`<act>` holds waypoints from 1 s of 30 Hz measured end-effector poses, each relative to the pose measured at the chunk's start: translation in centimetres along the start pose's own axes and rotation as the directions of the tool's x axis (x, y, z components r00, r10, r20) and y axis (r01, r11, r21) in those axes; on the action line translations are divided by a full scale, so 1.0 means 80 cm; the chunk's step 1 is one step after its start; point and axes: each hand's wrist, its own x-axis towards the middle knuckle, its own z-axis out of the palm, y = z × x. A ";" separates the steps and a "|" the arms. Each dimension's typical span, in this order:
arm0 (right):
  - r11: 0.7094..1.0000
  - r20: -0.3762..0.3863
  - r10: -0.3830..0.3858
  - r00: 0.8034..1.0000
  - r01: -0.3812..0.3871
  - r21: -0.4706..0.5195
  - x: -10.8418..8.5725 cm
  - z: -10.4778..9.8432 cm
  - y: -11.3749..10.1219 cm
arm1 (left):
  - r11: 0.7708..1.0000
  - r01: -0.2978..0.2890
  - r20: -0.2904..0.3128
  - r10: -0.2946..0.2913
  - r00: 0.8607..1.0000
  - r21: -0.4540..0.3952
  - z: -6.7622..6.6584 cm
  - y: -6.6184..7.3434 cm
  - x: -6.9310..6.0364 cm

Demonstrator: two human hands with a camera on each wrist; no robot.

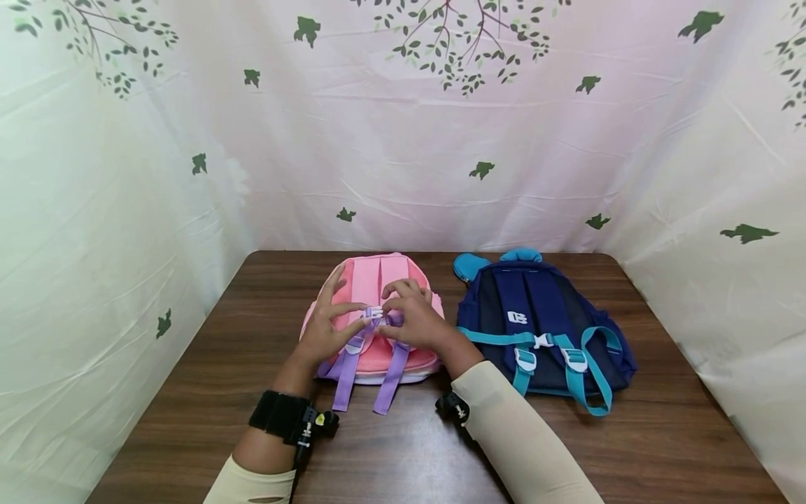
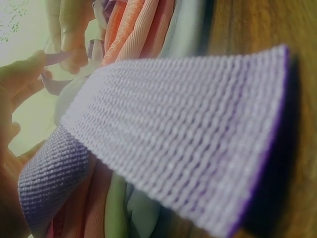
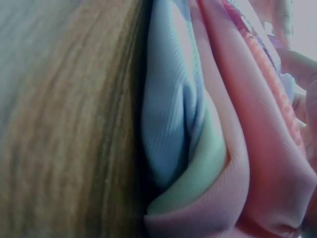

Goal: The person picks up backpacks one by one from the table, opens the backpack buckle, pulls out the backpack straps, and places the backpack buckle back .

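A pink backpack (image 1: 378, 361) with purple webbing straps lies on the table, straps facing up. Over its middle, my left hand (image 1: 322, 330) pinches a white buckle (image 1: 374, 312) between thumb and forefinger. From the other side my right hand (image 1: 414, 318) pinches the purple strap at the same buckle, fingers bent. Whether the buckle's halves are fully joined is too small to tell. A loose purple strap end (image 2: 188, 129) fills much of the left wrist view. The right wrist view mostly shows the backpack's pink side (image 3: 262, 134), with the fingers partly cut off at the edge.
To the right lies a navy backpack (image 1: 541, 301) with teal straps, a white chest buckle and a small teal pouch (image 1: 469, 267) at its top. Both bags rest on a brown wooden table (image 1: 208, 392). A printed curtain (image 1: 403, 140) hangs behind and along both sides.
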 end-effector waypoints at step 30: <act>0.992 0.017 0.055 0.998 -0.056 0.117 0.001 0.001 -0.011 | 0.998 0.064 0.035 -0.064 0.997 -0.012 0.004 0.001 -0.003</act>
